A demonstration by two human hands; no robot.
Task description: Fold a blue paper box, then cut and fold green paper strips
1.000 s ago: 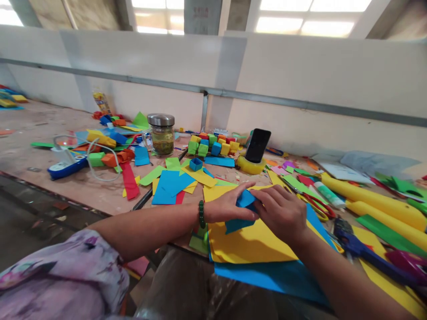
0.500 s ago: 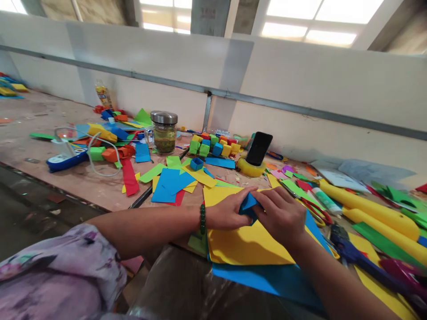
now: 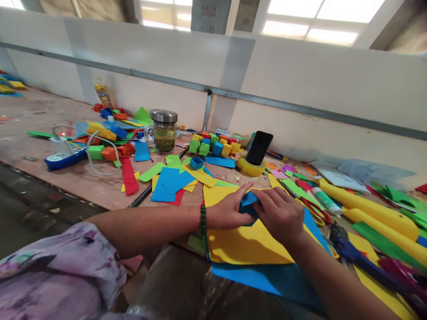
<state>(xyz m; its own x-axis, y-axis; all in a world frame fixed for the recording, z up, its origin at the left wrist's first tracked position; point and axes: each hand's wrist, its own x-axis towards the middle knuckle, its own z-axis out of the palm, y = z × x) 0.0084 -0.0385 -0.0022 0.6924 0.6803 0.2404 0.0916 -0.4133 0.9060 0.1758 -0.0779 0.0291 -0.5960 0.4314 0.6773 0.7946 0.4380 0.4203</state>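
Note:
Between my two hands is a small folded blue paper box, partly hidden by fingers. My left hand grips its left side, the thumb and fingers around it. My right hand pinches the box's upper right edge with its fingertips. Both hands are above a yellow sheet, which lies over a larger blue sheet. A little open blue paper box stands beyond my left hand, among loose blue paper pieces.
Finished-looking paper cubes cluster near the wall. A phone leans in a yellow tape roll. Right of my hands lie red-handled scissors, a glue tube and a glue gun. A lidded glass mug stands left.
My left thumb and fingers have shifted slightly around the blue paper box, and its top flap sits a little differently. Both hands stay in nearly the same place.

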